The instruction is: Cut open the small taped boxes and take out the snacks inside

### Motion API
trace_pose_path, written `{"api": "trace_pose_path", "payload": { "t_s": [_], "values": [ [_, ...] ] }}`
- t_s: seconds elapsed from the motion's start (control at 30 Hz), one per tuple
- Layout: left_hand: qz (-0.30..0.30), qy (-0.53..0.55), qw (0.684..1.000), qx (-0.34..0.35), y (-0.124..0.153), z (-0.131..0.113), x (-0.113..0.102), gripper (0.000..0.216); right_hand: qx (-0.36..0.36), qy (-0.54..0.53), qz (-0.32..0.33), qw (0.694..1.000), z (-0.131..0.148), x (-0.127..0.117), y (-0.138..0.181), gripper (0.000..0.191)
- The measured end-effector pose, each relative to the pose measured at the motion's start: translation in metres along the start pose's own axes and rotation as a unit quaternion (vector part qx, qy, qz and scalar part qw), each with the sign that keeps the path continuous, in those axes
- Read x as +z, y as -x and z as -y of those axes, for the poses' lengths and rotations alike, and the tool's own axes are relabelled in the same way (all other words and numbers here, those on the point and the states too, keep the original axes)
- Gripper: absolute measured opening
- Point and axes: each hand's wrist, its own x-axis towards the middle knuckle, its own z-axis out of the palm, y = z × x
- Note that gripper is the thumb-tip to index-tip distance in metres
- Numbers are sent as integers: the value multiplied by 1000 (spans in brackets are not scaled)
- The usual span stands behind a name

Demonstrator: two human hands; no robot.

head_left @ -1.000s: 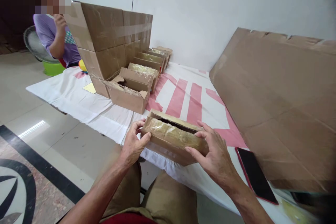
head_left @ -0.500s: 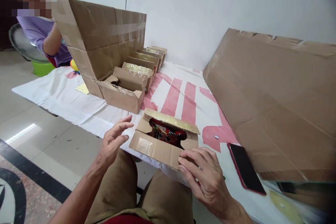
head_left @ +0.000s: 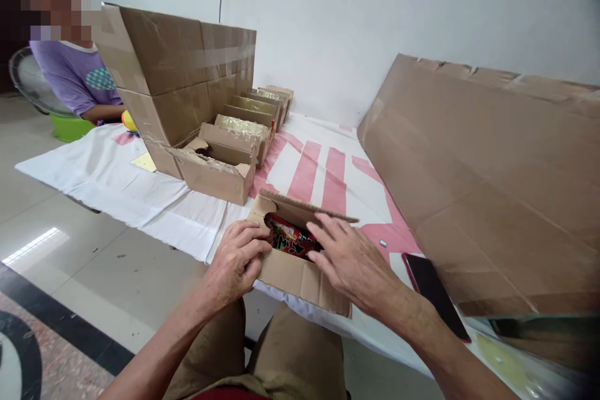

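A small cardboard box (head_left: 300,278) lies open at the near edge of the white and pink cloth (head_left: 323,169), its flaps spread. Inside it shows a red printed packet (head_left: 290,239). My left hand (head_left: 237,259) rests on the box's left end, fingers curled over the rim and touching the packet. My right hand (head_left: 349,262) lies over the box's right part, fingers stretched flat toward the packet and the far flap.
A row of several small cardboard boxes (head_left: 234,144) runs back beside a large taped carton (head_left: 178,75). A big flat cardboard sheet (head_left: 492,169) leans on the right. A dark phone (head_left: 434,294) lies beside my right wrist. A person in a purple shirt (head_left: 75,78) sits at far left.
The box, held shut a second ago, now lies open with the packet showing. Both hands have moved in onto its opening.
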Motion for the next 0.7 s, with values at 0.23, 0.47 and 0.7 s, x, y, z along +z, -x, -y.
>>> {"api": "trace_pose_path", "payload": {
  "t_s": [0.23,0.47,0.7],
  "values": [
    [-38,-3,999,16,3,2,8,31,59,2,74,996,-25,21,-37,40],
    [-47,5,999,1,6,4,13,34,63,-6,48,997,-27,21,-42,24],
    [-71,9,997,-2,7,3,17,35,5,23,154,988,5,8,-52,19]
  ]
}}
